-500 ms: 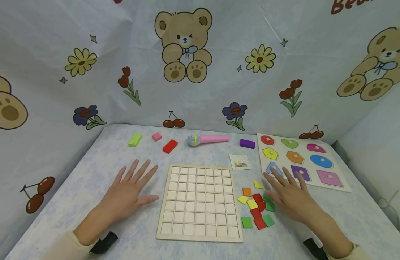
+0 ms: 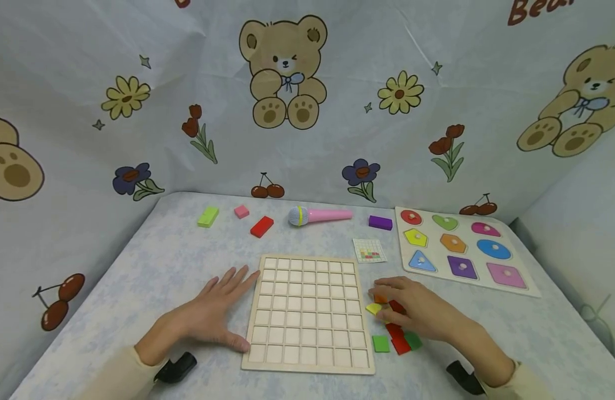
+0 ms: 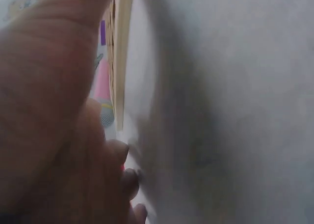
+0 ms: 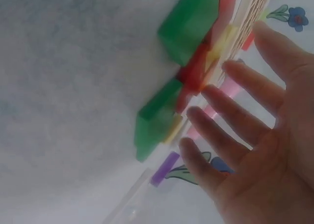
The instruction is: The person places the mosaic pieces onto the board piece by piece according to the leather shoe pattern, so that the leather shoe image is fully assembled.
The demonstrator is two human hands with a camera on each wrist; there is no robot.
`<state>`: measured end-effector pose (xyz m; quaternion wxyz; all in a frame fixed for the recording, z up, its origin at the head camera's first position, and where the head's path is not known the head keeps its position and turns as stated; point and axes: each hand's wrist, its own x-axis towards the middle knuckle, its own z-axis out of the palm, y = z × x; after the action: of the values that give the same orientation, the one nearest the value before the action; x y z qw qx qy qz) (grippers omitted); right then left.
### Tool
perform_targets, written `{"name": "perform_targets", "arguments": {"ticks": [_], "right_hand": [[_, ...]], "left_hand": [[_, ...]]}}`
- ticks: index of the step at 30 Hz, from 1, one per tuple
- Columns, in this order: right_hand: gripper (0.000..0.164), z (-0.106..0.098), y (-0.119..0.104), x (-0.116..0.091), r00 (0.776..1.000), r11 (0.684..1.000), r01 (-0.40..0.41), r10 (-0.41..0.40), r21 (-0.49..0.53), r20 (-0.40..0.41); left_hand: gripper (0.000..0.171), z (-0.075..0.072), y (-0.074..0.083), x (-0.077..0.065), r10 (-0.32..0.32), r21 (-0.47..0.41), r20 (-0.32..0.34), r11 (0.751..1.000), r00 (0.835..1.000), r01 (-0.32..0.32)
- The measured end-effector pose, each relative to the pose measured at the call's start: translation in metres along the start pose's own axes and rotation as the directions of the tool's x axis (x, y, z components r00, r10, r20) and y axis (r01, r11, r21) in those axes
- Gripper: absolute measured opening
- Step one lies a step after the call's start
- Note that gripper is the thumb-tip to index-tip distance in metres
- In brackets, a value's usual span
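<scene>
A wooden grid board [image 2: 312, 312] with bare square cells lies in the middle of the table. My left hand [image 2: 207, 311] is spread at its left side, fingertips near the upper edge and thumb at the lower left corner. To the right of the board, my right hand [image 2: 419, 305] hovers over a cluster of small coloured tiles and partly hides them. Showing around it are a yellow tile [image 2: 373, 308], a red tile [image 2: 400, 341] and a green square tile [image 2: 380, 344]. In the right wrist view, its fingers [image 4: 240, 113] are extended beside the tiles, holding nothing.
Behind the board lie a pink toy microphone [image 2: 319, 215], a red block [image 2: 261, 226], a lime block [image 2: 208, 216], a pink block [image 2: 241, 211] and a purple block [image 2: 380, 223]. A pattern card [image 2: 369, 250] and a shape puzzle board [image 2: 479, 280] are at the right.
My left hand has shifted right and slightly down to the grid board's left edge. My right hand has moved left, from beside the shape puzzle to above the tiles.
</scene>
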<state>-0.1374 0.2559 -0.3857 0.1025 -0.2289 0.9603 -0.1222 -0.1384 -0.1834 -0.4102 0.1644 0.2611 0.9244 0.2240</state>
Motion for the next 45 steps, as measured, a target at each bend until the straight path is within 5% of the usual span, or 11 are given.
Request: {"name": "perform_targets", "arguments": {"ticks": [16, 31, 45], "right_hand": [[0.021, 0.003, -0.004, 0.012, 0.998, 0.998, 0.064, -0.064, 0.011, 0.015], [0.021, -0.008, -0.027, 0.033, 0.988, 0.984, 0.122, -0.132, -0.128, -0.074], [0.019, -0.003, -0.078, 0.078, 0.929, 0.926, 0.358, -0.366, -0.122, -0.051]], "left_hand": [[0.129, 0.0, -0.001, 0.003, 0.001, -0.009, 0.051, 1.0, 0.999, -0.001], [0.129, -0.002, 0.0, 0.002, 0.004, -0.003, 0.052, 1.0, 0.999, -0.004], [0.128, 0.0, -0.001, 0.003, 0.01, 0.001, 0.055, 1.0, 0.998, -0.01]]}}
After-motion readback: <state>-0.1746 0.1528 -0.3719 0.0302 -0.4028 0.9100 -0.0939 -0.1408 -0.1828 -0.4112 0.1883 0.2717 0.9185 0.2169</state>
